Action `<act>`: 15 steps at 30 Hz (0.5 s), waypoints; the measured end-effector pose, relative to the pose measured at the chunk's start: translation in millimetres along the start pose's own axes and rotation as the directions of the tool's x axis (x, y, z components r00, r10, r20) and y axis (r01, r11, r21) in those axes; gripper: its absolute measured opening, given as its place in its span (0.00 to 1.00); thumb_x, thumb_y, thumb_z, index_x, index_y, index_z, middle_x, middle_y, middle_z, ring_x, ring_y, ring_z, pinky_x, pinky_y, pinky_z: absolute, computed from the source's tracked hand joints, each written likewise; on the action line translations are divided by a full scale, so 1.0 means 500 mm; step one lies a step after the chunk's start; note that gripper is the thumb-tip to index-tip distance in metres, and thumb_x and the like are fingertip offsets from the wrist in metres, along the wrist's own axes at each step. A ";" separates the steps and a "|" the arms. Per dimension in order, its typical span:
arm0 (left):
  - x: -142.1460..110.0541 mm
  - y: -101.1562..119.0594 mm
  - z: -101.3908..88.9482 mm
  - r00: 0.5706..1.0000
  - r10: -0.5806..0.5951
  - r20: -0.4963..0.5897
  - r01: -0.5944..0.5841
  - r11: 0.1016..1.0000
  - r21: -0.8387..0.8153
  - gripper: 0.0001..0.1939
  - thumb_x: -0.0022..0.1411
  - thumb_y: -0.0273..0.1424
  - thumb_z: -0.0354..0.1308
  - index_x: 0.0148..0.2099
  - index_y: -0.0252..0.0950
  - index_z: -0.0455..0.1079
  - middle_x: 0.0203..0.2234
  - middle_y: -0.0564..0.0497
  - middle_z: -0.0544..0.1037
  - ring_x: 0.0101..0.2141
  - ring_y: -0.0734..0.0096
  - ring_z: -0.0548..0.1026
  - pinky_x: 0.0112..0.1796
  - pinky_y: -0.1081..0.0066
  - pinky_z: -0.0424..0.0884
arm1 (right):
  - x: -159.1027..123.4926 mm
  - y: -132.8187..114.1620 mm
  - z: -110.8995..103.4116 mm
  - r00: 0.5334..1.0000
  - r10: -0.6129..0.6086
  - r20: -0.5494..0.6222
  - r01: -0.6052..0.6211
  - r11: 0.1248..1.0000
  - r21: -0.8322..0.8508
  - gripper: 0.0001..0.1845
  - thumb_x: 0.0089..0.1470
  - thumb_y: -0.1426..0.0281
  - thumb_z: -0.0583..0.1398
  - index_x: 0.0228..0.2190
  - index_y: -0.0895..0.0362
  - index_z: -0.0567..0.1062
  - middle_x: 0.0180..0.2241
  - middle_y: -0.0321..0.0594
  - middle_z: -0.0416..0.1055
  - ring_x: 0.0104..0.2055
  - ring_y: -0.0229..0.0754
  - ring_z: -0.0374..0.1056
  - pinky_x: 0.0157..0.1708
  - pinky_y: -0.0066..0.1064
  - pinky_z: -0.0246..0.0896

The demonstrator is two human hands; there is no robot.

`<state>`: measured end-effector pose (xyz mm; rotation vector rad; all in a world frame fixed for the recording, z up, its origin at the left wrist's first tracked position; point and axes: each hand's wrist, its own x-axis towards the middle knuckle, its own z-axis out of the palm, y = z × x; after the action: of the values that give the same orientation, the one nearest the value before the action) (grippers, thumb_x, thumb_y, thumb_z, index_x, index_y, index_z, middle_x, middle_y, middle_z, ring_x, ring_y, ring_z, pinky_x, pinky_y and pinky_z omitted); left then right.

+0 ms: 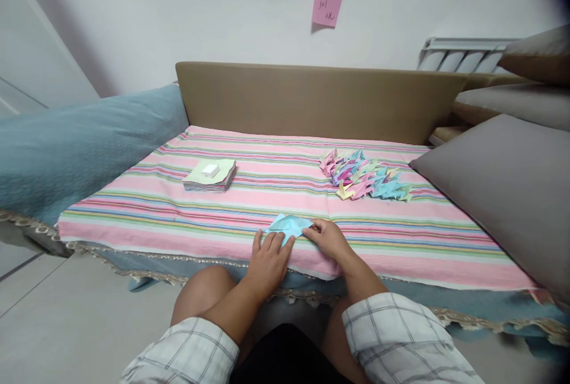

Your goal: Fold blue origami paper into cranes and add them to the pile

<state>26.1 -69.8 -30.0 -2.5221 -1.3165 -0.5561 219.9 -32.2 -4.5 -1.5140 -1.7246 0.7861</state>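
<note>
A light blue sheet of origami paper (291, 225), partly folded, lies on the striped cloth (267, 194) near the front edge of the seat. My left hand (271, 256) rests with fingers spread, its fingertips on the paper's near left side. At the right corner of the paper, my right hand (328, 237) pinches the edge between thumb and fingers. The fingers cover part of the near edge, so the exact fold there is hidden.
A stack of square paper (209, 175) with a small white box (210, 170) on top sits back left. Several folded paper cranes (365, 176) are heaped back right. Grey cushions (494, 182) line the right side; a blue armrest (98, 140) bounds the left.
</note>
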 end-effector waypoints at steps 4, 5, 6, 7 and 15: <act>0.000 0.001 0.001 1.000 -0.009 -0.002 0.009 1.000 -0.006 0.24 0.60 0.29 0.49 0.59 0.45 0.58 0.50 0.45 0.69 0.50 0.55 0.64 0.56 0.47 0.45 | -0.002 -0.007 -0.001 1.000 0.023 -0.020 -0.024 0.999 -0.030 0.13 0.46 0.60 0.57 0.23 0.58 0.73 0.20 0.33 0.67 0.24 0.36 0.62 0.25 0.25 0.51; 0.000 0.002 0.000 1.000 -0.011 -0.001 0.011 1.000 -0.009 0.24 0.60 0.29 0.50 0.59 0.45 0.58 0.49 0.45 0.69 0.50 0.55 0.64 0.56 0.46 0.45 | -0.002 -0.009 -0.002 0.999 0.029 -0.022 -0.029 0.999 -0.033 0.13 0.46 0.60 0.57 0.23 0.58 0.72 0.20 0.33 0.67 0.24 0.36 0.62 0.24 0.25 0.51; 0.000 0.002 0.000 1.000 -0.013 0.000 0.013 1.000 -0.013 0.24 0.60 0.29 0.50 0.59 0.45 0.58 0.49 0.44 0.70 0.50 0.55 0.64 0.56 0.46 0.45 | -0.003 -0.011 -0.002 0.999 0.034 -0.024 -0.035 0.999 -0.036 0.13 0.46 0.60 0.57 0.22 0.58 0.72 0.20 0.33 0.68 0.24 0.36 0.62 0.24 0.25 0.51; 0.000 0.003 -0.001 1.000 -0.014 0.001 0.014 1.000 -0.015 0.24 0.59 0.29 0.50 0.59 0.45 0.58 0.49 0.44 0.70 0.50 0.55 0.64 0.56 0.46 0.44 | -0.003 -0.012 -0.002 0.999 0.040 -0.025 -0.041 0.998 -0.039 0.13 0.46 0.60 0.57 0.22 0.58 0.72 0.20 0.33 0.68 0.24 0.36 0.62 0.24 0.25 0.50; 0.001 0.005 -0.003 1.000 -0.021 0.001 0.021 1.000 -0.019 0.24 0.59 0.29 0.50 0.58 0.44 0.59 0.49 0.44 0.70 0.50 0.55 0.64 0.56 0.46 0.44 | -0.001 -0.016 0.000 0.996 0.070 -0.045 -0.073 0.995 -0.061 0.13 0.46 0.62 0.57 0.23 0.58 0.73 0.20 0.34 0.68 0.24 0.37 0.63 0.24 0.26 0.50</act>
<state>27.8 -71.4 -28.8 -2.5266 -1.3462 -0.5742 215.3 -33.7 2.0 -1.6309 -1.6851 0.7365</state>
